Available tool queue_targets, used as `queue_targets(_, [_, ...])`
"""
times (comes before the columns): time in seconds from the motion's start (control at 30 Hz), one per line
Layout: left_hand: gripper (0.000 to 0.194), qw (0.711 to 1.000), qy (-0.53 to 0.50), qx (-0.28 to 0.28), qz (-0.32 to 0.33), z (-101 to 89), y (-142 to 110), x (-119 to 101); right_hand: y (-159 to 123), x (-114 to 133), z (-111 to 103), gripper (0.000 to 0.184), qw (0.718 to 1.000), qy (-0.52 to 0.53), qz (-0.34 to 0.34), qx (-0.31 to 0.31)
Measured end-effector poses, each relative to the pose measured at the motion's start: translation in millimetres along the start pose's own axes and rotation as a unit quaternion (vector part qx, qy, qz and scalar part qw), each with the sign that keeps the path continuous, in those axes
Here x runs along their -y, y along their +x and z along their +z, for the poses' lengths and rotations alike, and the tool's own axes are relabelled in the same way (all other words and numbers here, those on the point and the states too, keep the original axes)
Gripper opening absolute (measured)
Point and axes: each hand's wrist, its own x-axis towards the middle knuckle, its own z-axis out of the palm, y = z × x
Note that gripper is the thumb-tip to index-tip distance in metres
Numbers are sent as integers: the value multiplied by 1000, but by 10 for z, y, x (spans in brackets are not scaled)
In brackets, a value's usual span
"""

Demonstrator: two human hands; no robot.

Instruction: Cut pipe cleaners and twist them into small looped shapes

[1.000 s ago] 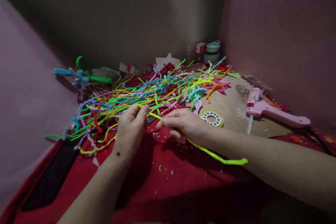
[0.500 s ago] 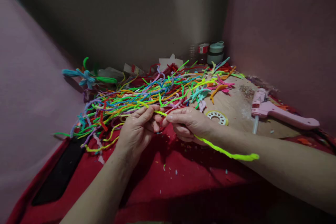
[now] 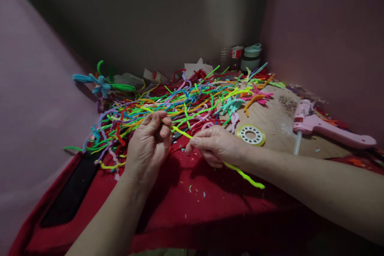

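Observation:
A neon-yellow pipe cleaner (image 3: 181, 131) runs between my two hands over the front of the table. My left hand (image 3: 151, 144) pinches it between thumb and fingers, with a short end poking out to the upper left. My right hand (image 3: 214, 145) grips it farther along, and its tail slants out below the wrist to the lower right. Just behind both hands spreads a tangled heap of many-coloured pipe cleaners (image 3: 168, 106). The dark tip of a tool, mostly hidden, shows between the hands on the cloth.
A roll of clear tape (image 3: 251, 135) and a pink glue gun (image 3: 330, 125) lie on a brown board (image 3: 273, 116) at right. A black flat object (image 3: 70, 192) rests on the red cloth (image 3: 210, 208) at left. Bottles and a lidded cup (image 3: 251, 57) stand behind.
My hands have drawn apart along the pipe cleaner, with more of it stretched between them. The tail beyond my right hand looks shorter. The view has shifted slightly.

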Motion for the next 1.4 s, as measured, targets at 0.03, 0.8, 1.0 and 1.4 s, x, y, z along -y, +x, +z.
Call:
queue_targets(0.03, [16,1000,6,15,0,3,-15,7,8,-3,-11,18,1000,5,-2,-2])
queue_targets(0.8, [29,998,58,-18,25,-173,133,-194,0,6,-24,18,1000,1,8,14])
queue_targets(1.0, [17,997,73,37,1,-152,93,-141,4,-18,-48,20,1000,26,2,13])
queue_targets(1.4, [18,998,10,-61,20,-239,166,-231,-29,-48,-12,21,998,-52,-23,27])
